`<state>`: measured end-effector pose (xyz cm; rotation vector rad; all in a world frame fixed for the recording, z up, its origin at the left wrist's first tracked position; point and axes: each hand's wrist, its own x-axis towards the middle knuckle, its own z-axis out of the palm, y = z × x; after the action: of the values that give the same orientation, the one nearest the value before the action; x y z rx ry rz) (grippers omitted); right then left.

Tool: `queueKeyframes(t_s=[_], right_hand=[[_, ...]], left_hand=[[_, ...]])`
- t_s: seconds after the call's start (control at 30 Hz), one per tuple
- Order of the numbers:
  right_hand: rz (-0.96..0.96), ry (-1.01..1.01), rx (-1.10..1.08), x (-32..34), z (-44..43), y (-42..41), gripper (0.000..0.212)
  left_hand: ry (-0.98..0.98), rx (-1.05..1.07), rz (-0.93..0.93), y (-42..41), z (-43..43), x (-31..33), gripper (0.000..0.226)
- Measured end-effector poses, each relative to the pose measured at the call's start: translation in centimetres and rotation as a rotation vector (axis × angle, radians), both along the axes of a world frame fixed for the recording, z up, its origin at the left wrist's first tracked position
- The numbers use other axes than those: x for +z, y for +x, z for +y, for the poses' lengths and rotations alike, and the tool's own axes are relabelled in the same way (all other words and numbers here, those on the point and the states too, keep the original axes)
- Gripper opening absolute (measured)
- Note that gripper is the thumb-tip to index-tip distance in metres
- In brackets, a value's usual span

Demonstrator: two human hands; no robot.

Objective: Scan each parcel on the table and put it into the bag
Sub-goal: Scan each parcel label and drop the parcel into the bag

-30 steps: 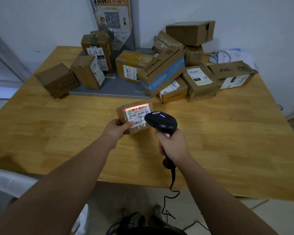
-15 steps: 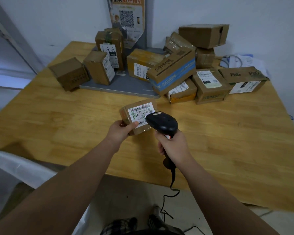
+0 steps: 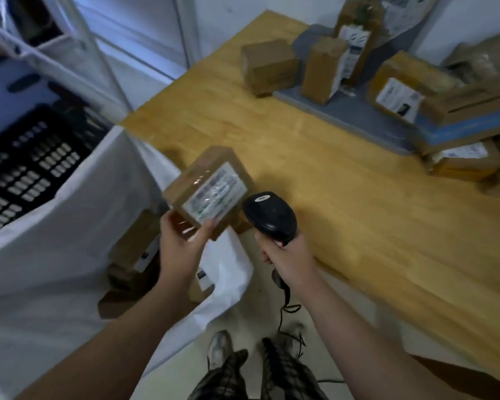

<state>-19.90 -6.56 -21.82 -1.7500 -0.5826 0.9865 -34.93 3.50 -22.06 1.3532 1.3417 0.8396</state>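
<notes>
Parcel at the table's edge, over the bag

The left hand (image 3: pixel 182 249) grips a brown, taped parcel (image 3: pixel 208 189), its white label up and blurred, above the white bag's (image 3: pixel 55 241) mouth. At 3 o'clock the right hand (image 3: pixel 286 255) wraps the scanner (image 3: pixel 269 217). Table (image 3: pixel 358 226) wood runs toward boxes (image 3: pixel 399 90) at 1 o'clock.

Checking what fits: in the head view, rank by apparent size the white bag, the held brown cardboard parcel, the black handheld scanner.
White bag
brown cardboard parcel in the left hand
black handheld scanner
Parcel and scanner look equally near.
</notes>
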Motion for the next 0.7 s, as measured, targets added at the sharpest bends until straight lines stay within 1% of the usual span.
queueKeyframes(t_s=[0.07, 0.17, 0.27, 0.3, 0.37, 0.4, 0.47, 0.5, 0.57, 0.6, 0.67, 0.7], right_hand=[[0.004, -0.039, 0.062, -0.7, 1.2, -2.6, 0.014], [0.013, -0.119, 0.128, -2.0, 2.7, -5.6, 0.025], [-0.079, -0.224, 0.205, -3.3, 3.7, -7.6, 0.016], [-0.121, -0.254, 0.232, -3.7, 3.9, -8.1, 0.016], [-0.183, -0.312, 0.265, -4.7, 4.5, -8.7, 0.028], [-0.208, -0.338, 0.280, -5.1, 5.1, -8.9, 0.033], [-0.256, -0.369, 0.306, -5.7, 6.6, -9.0, 0.036], [-0.279, -0.381, 0.316, -6.1, 7.6, -9.0, 0.036], [-0.315, -0.381, 0.322, -6.8, 9.3, -9.1, 0.037], [-0.330, -0.378, 0.322, -7.3, 10.0, -9.2, 0.036], [-0.350, -0.371, 0.318, -8.5, 10.9, -9.3, 0.035], [-0.357, -0.370, 0.322, -9.2, 11.2, -9.3, 0.035]], left_hand=[[-0.019, 0.104, 0.005, -4.5, 0.3, -1.5, 0.062], [-0.091, 0.152, 0.094, -9.6, 1.4, -4.5, 0.067], [-0.169, 0.177, 0.205, -12.7, 2.7, -8.1, 0.072], [-0.196, 0.199, 0.242, -13.2, 3.4, -9.1, 0.073], [-0.224, 0.240, 0.348, -13.6, 5.3, -11.3, 0.076], [-0.228, 0.241, 0.421, -13.5, 6.4, -12.2, 0.082], [-0.233, 0.199, 0.565, -12.3, 8.6, -13.7, 0.095], [-0.225, 0.160, 0.626, -11.4, 9.5, -14.4, 0.097], [-0.152, 0.073, 0.693, -9.3, 11.2, -15.7, 0.098], [-0.064, 0.021, 0.731, -8.4, 12.1, -16.6, 0.097], [0.150, -0.130, 0.867, -7.2, 13.4, -18.9, 0.093], [0.186, -0.206, 0.955, -7.0, 13.7, -20.0, 0.091]])
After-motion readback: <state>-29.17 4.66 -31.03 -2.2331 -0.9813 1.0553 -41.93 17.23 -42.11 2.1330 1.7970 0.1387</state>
